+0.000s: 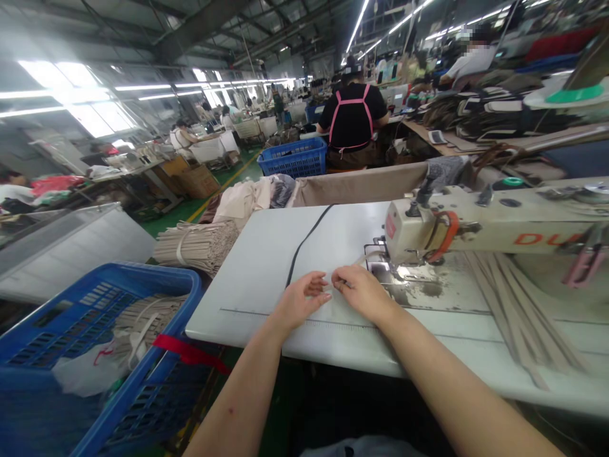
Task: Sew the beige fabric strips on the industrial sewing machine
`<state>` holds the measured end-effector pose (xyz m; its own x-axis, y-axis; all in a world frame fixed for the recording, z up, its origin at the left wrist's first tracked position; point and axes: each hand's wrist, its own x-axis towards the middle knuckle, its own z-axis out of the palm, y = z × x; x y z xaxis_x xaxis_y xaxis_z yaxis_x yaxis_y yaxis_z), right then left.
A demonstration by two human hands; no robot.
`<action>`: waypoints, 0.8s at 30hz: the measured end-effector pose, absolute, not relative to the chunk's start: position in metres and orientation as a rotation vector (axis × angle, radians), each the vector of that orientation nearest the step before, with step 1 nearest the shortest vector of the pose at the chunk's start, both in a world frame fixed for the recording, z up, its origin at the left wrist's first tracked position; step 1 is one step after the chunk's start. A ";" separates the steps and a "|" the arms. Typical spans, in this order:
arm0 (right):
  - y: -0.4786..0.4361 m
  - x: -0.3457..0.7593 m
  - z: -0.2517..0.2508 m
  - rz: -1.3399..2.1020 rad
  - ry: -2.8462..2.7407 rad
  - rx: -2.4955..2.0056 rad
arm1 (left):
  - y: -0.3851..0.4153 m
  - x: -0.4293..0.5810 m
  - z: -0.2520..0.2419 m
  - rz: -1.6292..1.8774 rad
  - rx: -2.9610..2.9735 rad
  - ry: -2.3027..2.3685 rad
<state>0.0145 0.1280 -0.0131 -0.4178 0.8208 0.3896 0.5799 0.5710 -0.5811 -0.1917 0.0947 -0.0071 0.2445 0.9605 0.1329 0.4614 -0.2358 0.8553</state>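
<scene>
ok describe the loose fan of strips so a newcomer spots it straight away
Find the sewing machine on the pale table. From under its long arm, beige strips spread toward the table's front edge. Unlike the banded bundle left of the table, these lie loose.

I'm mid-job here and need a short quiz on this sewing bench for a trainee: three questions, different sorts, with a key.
1. Multiple choice: what colour is the basket at the near left?
a) yellow
b) blue
c) white

2. True or false: the fanned-out beige strips lie on the right-hand part of the table.

3. Open question: which of the person's own hands is nearer the sewing machine?

Key:
1. b
2. True
3. The right hand
</scene>
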 end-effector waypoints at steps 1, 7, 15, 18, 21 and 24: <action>0.126 0.016 -0.012 0.489 -2.140 -1.102 | 0.096 -0.187 -0.009 0.892 1.743 1.273; 0.106 0.028 -0.012 0.553 -1.997 -1.008 | 0.084 -0.172 -0.011 0.905 1.366 1.253; 0.052 0.068 -0.042 0.459 -1.784 -1.169 | 0.069 -0.171 -0.006 0.804 1.159 1.276; 0.036 0.079 -0.047 0.471 -1.797 -1.175 | 0.066 -0.169 -0.007 0.700 1.187 1.254; 0.026 0.085 -0.047 0.450 -1.811 -1.179 | 0.063 -0.164 -0.007 0.655 1.191 1.222; 0.020 0.088 -0.047 0.431 -1.828 -1.179 | 0.061 -0.159 -0.006 0.612 1.203 1.199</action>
<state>0.0879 0.0202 -0.0469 -0.1499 0.8574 0.4923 0.5470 0.4867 -0.6812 -0.1587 0.0613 -0.0062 0.3150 0.8750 -0.3676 0.2152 0.3114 0.9256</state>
